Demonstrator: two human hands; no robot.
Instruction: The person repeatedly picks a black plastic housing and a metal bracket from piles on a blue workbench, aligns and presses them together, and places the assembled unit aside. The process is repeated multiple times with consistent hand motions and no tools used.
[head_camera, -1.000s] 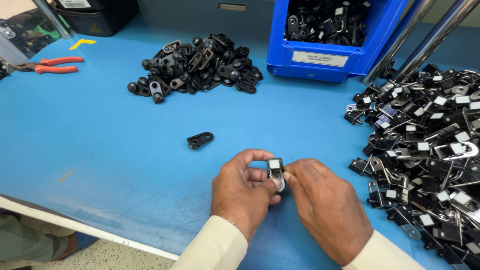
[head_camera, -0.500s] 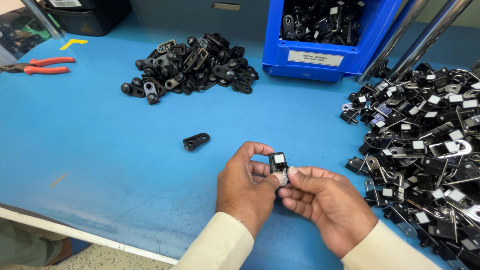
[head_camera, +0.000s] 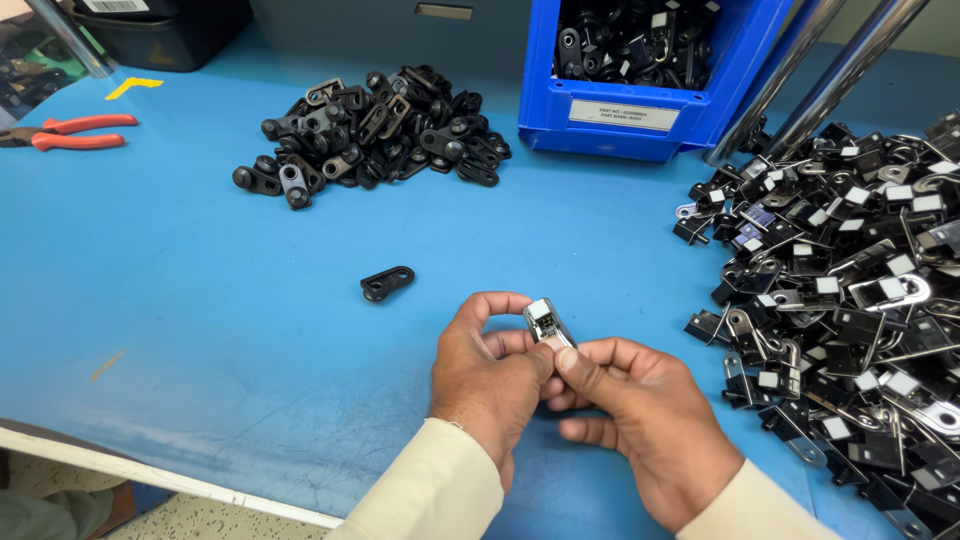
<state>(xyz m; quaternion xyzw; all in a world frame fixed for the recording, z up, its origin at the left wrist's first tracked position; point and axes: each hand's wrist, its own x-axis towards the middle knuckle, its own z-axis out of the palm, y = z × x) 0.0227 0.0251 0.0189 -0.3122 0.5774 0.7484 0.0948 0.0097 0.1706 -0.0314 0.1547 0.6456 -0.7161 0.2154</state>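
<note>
Both hands meet low in the middle of the head view, over the blue table (head_camera: 180, 330). My left hand (head_camera: 490, 375) and my right hand (head_camera: 640, 430) pinch one small black and silver metal part (head_camera: 545, 322) with a white label between thumbs and fingertips. It is tilted, label side up. A single black plastic link (head_camera: 387, 283) lies on the table a little to the upper left of my left hand, apart from it.
A heap of black links (head_camera: 375, 125) lies at the back centre-left. A large pile of labelled black and silver parts (head_camera: 850, 300) covers the right side. A blue bin (head_camera: 640, 110) holds more parts at the back. Red-handled pliers (head_camera: 70, 132) lie far left. Two slanted metal poles (head_camera: 800, 80) rise at right.
The hands have stayed together on the small part and turned it slightly, so its labelled face shows more. The view has shifted a little. The single link has not moved.
</note>
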